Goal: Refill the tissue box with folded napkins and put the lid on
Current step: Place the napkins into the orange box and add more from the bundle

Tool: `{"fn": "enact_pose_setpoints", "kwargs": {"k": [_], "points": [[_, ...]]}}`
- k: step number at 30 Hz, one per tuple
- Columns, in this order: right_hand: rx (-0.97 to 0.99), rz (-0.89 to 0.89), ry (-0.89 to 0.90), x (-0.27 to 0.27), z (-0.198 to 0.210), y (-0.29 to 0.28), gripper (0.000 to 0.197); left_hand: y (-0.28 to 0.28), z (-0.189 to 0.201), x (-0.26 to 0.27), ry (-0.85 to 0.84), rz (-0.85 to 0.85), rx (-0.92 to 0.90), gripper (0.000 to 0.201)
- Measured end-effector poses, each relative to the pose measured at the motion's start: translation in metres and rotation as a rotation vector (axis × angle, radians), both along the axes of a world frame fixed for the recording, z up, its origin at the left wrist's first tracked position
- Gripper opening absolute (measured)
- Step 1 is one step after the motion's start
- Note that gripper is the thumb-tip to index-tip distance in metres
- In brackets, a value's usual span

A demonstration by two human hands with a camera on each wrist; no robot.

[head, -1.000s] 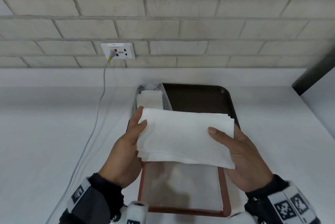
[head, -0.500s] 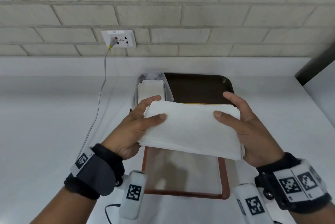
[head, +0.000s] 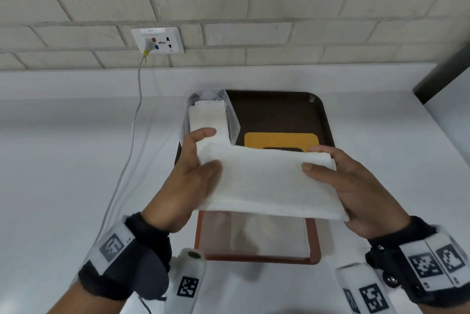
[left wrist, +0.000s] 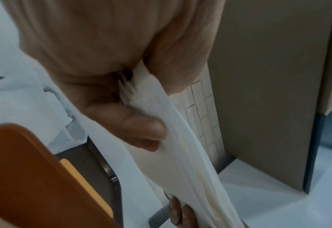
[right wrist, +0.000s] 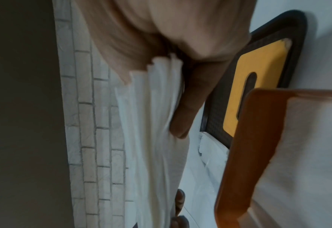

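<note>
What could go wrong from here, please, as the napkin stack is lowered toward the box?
1. The napkin stack is held only at its ends by the left hand and right hand; its middle could sag and the layers fan apart.
2. The stack looks wider than the brown box opening below, so its edges may catch on the rim and crumple.
3. The yellow lid lies just behind and could get nudged.

Cafeteria-like service counter: white countertop (head: 63,161), brick wall (head: 254,8), serving tray (head: 279,110)

white counter (head: 76,161); on it: dark tray (head: 323,120); tissue box (head: 254,260); grey cable (head: 127,161)
</note>
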State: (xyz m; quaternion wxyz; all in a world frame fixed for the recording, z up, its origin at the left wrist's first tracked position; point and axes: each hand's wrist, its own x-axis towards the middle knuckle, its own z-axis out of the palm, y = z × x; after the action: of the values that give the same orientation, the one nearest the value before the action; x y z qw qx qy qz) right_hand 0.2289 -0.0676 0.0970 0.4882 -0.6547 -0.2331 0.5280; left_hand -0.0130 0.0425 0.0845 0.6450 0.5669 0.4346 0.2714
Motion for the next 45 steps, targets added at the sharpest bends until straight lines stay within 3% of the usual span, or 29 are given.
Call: {"fn": "enact_pose_setpoints", "kwargs": {"k": [5,8,13,17,24,39,42,45], "points": [[-0.103,0.02,-0.01,-0.008,-0.014,-0.01,0.042,-0.021,-0.006,-0.023,0.161,-0.134,0.108,0.046],[-0.127,0.072,-0.057,-0.013,-0.025,-0.016,0.056,-0.03,-0.015,-0.031,0.469,-0.142,0.331,0.056],[-0.18,0.335,-0.81,-0.02,-0.03,-0.019,0.05,-0.041,-0.022,-0.021,0.886,-0.08,0.483,0.065],[-0.217,0.44,-1.091,-0.025,-0.031,-0.019,0.05,-0.041,-0.022,-0.009,1.093,-0.115,0.642,0.051],[-0.246,0.55,-1.308,-0.029,-0.025,-0.017,0.036,-0.033,-0.049,-0.006,1.152,-0.268,0.97,0.057],[-0.205,0.66,-1.518,-0.034,-0.053,-0.011,0.042,-0.036,-0.052,-0.007,1.29,-0.349,1.031,0.05],[-0.153,0.666,-1.564,-0.036,-0.054,-0.016,0.048,-0.039,-0.039,-0.007,1.248,-0.31,1.011,0.064],[0.005,0.762,-1.561,-0.037,-0.047,-0.02,0.046,-0.04,-0.027,-0.01,1.108,-0.397,1.115,0.043]]}}
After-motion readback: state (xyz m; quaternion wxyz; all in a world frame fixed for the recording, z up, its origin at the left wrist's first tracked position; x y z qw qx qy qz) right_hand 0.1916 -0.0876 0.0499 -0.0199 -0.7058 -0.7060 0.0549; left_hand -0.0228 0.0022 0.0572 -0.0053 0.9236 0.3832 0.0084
